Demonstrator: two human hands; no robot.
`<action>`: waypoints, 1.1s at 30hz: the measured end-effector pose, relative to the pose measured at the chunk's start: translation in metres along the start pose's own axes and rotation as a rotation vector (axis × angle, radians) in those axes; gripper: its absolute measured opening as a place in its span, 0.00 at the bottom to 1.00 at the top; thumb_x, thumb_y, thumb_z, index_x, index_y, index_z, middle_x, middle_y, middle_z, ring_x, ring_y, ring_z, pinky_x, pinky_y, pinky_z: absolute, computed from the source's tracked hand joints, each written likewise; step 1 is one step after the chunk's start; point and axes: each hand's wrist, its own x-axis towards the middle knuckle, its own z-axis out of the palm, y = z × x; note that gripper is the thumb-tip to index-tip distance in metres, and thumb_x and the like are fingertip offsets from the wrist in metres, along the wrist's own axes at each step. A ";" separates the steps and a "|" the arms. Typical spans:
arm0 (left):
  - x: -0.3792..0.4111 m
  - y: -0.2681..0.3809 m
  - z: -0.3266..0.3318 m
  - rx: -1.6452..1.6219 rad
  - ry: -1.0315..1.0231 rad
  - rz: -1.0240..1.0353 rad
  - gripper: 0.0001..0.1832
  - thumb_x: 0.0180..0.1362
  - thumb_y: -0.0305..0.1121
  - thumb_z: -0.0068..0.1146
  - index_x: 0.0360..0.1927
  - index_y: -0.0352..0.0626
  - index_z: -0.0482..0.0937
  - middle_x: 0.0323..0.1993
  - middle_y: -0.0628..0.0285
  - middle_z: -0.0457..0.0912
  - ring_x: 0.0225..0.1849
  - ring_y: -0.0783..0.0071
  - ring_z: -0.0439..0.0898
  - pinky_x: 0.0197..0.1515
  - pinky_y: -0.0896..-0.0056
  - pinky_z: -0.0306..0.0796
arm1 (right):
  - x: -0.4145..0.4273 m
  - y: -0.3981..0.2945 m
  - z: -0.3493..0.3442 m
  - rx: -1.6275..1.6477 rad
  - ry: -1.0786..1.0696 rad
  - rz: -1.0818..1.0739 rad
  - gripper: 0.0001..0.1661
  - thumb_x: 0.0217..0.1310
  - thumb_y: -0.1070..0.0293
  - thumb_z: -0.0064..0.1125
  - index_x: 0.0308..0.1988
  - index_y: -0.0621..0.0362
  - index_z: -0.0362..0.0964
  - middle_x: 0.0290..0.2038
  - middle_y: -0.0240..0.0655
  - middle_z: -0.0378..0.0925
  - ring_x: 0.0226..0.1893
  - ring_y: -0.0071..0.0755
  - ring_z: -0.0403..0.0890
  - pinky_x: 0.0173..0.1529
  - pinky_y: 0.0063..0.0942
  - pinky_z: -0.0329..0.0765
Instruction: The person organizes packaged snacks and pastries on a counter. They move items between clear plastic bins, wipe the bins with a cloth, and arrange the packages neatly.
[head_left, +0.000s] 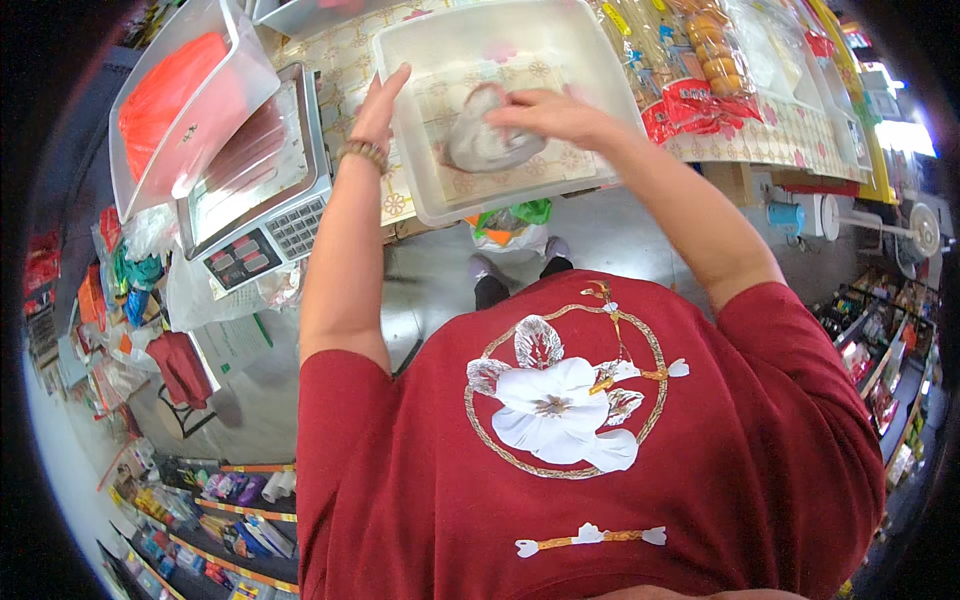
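A shallow translucent plastic bin stands before me at the front of the table, tilted slightly in view. Inside it lies a bunched grey cloth. My right hand reaches in from the right and holds the cloth, its fingers blurred. At the bin's left rim is my left hand, thumb and fingers apart, with a beaded bracelet on the wrist. Whether it touches the rim is hard to tell.
To the left, a digital scale carries a tilted white bin with a red plastic bag. Packaged buns and red packets lie right of the bin. Below the table edge sits a bag.
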 end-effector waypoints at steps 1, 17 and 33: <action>-0.017 0.003 0.000 -0.041 -0.082 -0.053 0.46 0.46 0.58 0.54 0.64 0.47 0.48 0.57 0.57 0.62 0.62 0.64 0.56 0.55 0.54 0.58 | -0.019 0.004 -0.015 -0.006 0.085 -0.044 0.31 0.51 0.46 0.53 0.46 0.60 0.69 0.39 0.32 0.72 0.39 0.25 0.69 0.41 0.19 0.65; -0.166 -0.002 0.048 -0.151 -0.088 -0.150 0.35 0.45 0.24 0.41 0.62 0.36 0.48 0.56 0.53 0.62 0.54 0.60 0.66 0.50 0.63 0.68 | -0.320 0.186 -0.090 0.052 0.582 0.402 0.17 0.55 0.58 0.51 0.27 0.61 0.73 0.21 0.30 0.73 0.24 0.22 0.75 0.27 0.22 0.72; -0.174 0.069 0.129 0.003 0.174 0.499 0.24 0.48 0.20 0.38 0.52 0.32 0.58 0.47 0.52 0.64 0.45 0.66 0.70 0.42 0.71 0.73 | -0.264 -0.040 -0.168 0.512 0.626 -0.742 0.20 0.61 0.62 0.45 0.49 0.63 0.66 0.46 0.36 0.71 0.47 0.29 0.71 0.53 0.29 0.66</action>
